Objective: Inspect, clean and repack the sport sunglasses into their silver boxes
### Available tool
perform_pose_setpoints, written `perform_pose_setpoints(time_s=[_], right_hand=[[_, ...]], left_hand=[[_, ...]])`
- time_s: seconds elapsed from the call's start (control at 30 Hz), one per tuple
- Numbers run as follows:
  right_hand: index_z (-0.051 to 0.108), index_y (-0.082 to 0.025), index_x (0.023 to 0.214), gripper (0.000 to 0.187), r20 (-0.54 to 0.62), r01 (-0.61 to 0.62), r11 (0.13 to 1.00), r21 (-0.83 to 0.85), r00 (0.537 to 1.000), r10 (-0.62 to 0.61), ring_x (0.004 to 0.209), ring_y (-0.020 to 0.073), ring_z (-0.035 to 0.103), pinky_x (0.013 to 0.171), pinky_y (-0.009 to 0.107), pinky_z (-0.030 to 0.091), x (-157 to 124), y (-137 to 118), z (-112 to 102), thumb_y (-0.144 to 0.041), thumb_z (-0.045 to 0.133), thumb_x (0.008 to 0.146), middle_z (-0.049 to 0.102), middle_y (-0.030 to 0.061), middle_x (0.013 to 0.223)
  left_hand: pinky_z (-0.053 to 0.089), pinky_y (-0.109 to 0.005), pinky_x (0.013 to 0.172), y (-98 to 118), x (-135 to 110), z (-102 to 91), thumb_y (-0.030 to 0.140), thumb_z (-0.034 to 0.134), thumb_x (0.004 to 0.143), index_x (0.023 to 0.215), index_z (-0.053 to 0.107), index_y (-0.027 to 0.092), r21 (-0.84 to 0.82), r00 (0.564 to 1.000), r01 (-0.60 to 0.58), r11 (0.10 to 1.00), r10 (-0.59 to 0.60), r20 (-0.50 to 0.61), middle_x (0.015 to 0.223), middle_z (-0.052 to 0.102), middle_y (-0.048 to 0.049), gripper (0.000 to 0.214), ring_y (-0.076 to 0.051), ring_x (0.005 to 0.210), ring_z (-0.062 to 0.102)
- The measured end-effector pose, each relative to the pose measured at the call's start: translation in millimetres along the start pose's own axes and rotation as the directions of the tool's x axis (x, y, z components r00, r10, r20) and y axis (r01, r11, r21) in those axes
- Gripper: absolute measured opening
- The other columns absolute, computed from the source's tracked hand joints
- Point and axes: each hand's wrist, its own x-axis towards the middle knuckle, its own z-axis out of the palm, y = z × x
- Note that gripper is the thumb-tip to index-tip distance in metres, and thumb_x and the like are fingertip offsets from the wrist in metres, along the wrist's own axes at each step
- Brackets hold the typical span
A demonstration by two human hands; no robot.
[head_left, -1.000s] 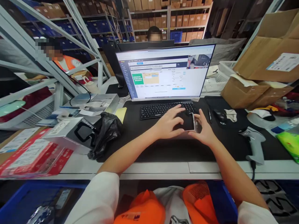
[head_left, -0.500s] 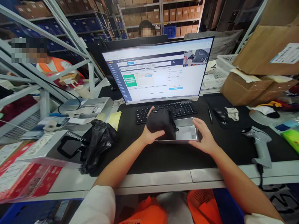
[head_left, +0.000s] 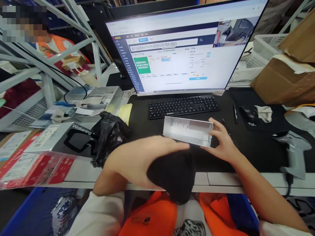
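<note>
A black rounded case (head_left: 172, 173) hangs over the front edge of the desk, close to my body. My left hand (head_left: 145, 154) is wrapped round it from above, its fingers partly blurred. A shallow silver-white open box (head_left: 182, 132) rests on the dark desk mat, its inside bare apart from faint marks. The right end of this box is gripped by my right hand (head_left: 220, 139), thumb at the near corner and fingers at the far one. The case is apart from the box.
Behind the box are a keyboard (head_left: 184, 106) and a large monitor (head_left: 172, 62). A barcode scanner (head_left: 295, 152) and a mouse (head_left: 249, 114) lie right. A black plastic bag (head_left: 110, 136) and a printed silver box (head_left: 59, 139) stand left. A person in an orange vest (head_left: 61, 44) sits beyond the frame.
My left hand has lifted the black case from over the box and brought it toward my body. My right hand stays at the box's right end. The view has tilted downward.
</note>
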Motion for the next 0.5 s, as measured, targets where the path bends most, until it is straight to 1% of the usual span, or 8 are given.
perform_pose_setpoints(time_s=[0.03,0.07,0.1,0.17,0.23,0.33,0.4,0.5], right_hand=[[0.051,-0.029,0.119,0.045,0.038,-0.028,0.999,-0.020,0.999,0.028,0.152,0.0361,0.034,0.117,0.058,0.043,0,2,1,-0.030,0.079,0.084,0.032,0.0126,0.164],[0.052,-0.027,0.115,0.039,0.069,-0.061,0.997,-0.045,0.996,0.064,0.153,0.0358,0.033,0.117,0.057,0.044,0,5,0,-0.030,0.077,0.086,0.030,0.0131,0.165],[0.052,-0.026,0.111,0.034,0.094,-0.097,0.993,-0.073,0.990,0.104,0.154,0.0357,0.032,0.117,0.057,0.044,0,8,-1,-0.030,0.075,0.087,0.029,0.0135,0.166],[0.052,-0.025,0.103,0.025,0.133,-0.169,0.978,-0.125,0.974,0.185,0.154,0.0354,0.032,0.116,0.056,0.045,-1,15,-4,-0.030,0.072,0.088,0.027,0.0133,0.168],[0.053,-0.025,0.097,0.021,0.159,-0.206,0.968,-0.144,0.961,0.228,0.154,0.0350,0.033,0.115,0.055,0.045,-1,21,-7,-0.030,0.071,0.088,0.025,0.0121,0.169],[0.053,-0.024,0.089,0.018,0.184,-0.219,0.968,-0.123,0.953,0.239,0.154,0.0341,0.032,0.117,0.052,0.043,0,23,-8,-0.030,0.071,0.088,0.021,0.0085,0.171],[0.054,-0.024,0.086,0.019,0.187,-0.232,0.968,-0.095,0.951,0.246,0.154,0.0336,0.032,0.118,0.051,0.042,0,23,-8,-0.031,0.072,0.087,0.020,0.0069,0.172],[0.057,-0.024,0.088,0.022,0.166,-0.266,0.962,-0.060,0.948,0.273,0.152,0.0335,0.035,0.118,0.051,0.041,-2,25,-8,-0.036,0.076,0.084,0.027,0.0076,0.170]], left_hand=[[0.057,-0.036,0.101,8,9,8.1,0.055,0.080,0.072,0.155,0.042,0.037,0.011,0.993,-0.022,1.000,0.021,0.119,0.137,0.067,-0.0050,0.093,-0.027,0.118,0.069],[0.056,-0.036,0.099,13,18,18.0,0.051,0.079,0.074,0.158,0.037,0.036,0.035,0.977,-0.021,0.999,0.013,0.213,0.136,0.067,-0.0064,0.095,-0.028,0.116,0.070],[0.056,-0.037,0.097,15,27,28.8,0.048,0.079,0.075,0.159,0.033,0.034,0.067,0.960,-0.009,0.998,-0.010,0.281,0.134,0.068,-0.0080,0.097,-0.028,0.114,0.070],[0.055,-0.040,0.092,11,42,49.5,0.049,0.078,0.075,0.161,0.029,0.033,0.141,0.942,0.025,0.990,-0.071,0.329,0.131,0.068,-0.0105,0.100,-0.031,0.110,0.071],[0.054,-0.042,0.089,0,53,65.4,0.052,0.077,0.076,0.162,0.026,0.031,0.194,0.935,0.038,0.980,-0.103,0.339,0.130,0.068,-0.0130,0.102,-0.033,0.108,0.070],[0.054,-0.039,0.087,-18,62,79.2,0.052,0.075,0.080,0.163,0.024,0.029,0.221,0.939,0.065,0.973,-0.135,0.317,0.131,0.068,-0.0147,0.100,-0.033,0.112,0.070],[0.054,-0.038,0.089,-26,66,84.5,0.053,0.071,0.085,0.163,0.026,0.028,0.237,0.947,0.075,0.969,-0.144,0.288,0.139,0.065,-0.0157,0.093,-0.033,0.117,0.069],[0.053,-0.040,0.096,-28,68,89.7,0.053,0.064,0.092,0.161,0.031,0.030,0.292,0.967,0.042,0.955,-0.113,0.230,0.153,0.054,-0.0168,0.080,-0.033,0.125,0.066]])
